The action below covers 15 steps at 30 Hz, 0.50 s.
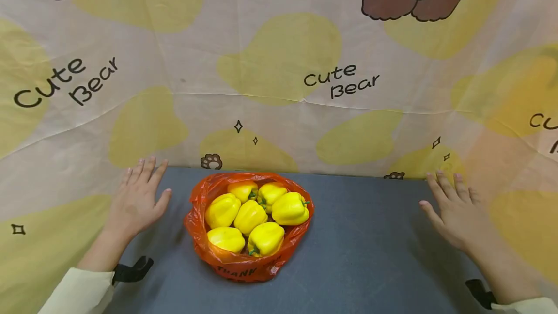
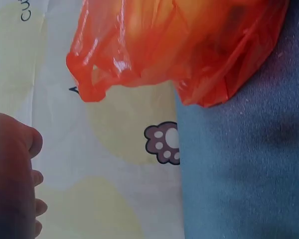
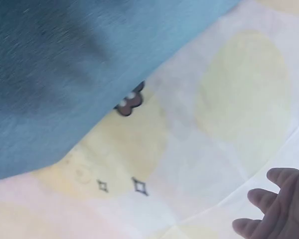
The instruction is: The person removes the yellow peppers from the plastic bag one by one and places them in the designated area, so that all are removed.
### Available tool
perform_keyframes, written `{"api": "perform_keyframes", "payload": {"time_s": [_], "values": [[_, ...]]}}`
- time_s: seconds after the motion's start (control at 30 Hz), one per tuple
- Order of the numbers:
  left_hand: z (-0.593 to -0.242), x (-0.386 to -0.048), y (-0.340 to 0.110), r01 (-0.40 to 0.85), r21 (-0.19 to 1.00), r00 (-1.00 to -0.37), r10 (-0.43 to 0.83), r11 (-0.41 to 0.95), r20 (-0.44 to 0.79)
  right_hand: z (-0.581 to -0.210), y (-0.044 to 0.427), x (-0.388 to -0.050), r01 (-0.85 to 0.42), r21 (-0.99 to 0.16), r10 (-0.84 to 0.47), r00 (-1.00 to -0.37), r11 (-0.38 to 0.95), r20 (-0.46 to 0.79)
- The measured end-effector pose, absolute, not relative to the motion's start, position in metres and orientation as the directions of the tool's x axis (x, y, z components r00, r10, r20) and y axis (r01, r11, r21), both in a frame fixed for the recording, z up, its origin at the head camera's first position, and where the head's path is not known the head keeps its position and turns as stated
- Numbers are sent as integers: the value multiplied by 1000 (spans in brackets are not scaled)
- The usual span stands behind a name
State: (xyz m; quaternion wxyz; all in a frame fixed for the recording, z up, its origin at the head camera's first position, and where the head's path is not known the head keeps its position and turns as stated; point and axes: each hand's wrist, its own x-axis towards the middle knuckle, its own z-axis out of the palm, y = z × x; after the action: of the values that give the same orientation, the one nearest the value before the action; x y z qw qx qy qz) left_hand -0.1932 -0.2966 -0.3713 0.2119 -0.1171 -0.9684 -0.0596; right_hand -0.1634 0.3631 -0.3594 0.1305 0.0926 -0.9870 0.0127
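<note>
An orange-red plastic bag (image 1: 202, 246) stands on the grey table with its mouth spread wide. Inside lie several yellow bell peppers (image 1: 250, 217), some with green stems showing. To the bag's left, my left hand (image 1: 138, 200) has its fingers straight and holds nothing. My right hand (image 1: 453, 212) is far off to the right, fingers spread, also holding nothing. In the left wrist view the bag's side (image 2: 149, 45) fills the top, with the left hand (image 2: 12, 174) at the lower left. The right wrist view has the right hand's fingers (image 3: 263, 200) at the lower right, apart from any object.
A grey table (image 1: 362, 241) lies under the bag. Behind it and at both sides hangs a cream cloth (image 1: 270, 110) with yellow patches, bear drawings and "Cute Bear" lettering. Black straps (image 1: 132, 270) sit at both wrists.
</note>
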Motion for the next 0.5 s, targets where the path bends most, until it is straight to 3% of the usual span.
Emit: {"api": "perform_keyframes", "payload": {"time_s": [0.23,0.5], "values": [[-372,-185,-289,301,90,-849,224,949,479,-353,339,-161,-252,-28,-230,-918,967,324],[-377,-176,-277,363,274,-837,183,890,515,-346,305,-165,-375,-48,-305,-816,926,491]]}}
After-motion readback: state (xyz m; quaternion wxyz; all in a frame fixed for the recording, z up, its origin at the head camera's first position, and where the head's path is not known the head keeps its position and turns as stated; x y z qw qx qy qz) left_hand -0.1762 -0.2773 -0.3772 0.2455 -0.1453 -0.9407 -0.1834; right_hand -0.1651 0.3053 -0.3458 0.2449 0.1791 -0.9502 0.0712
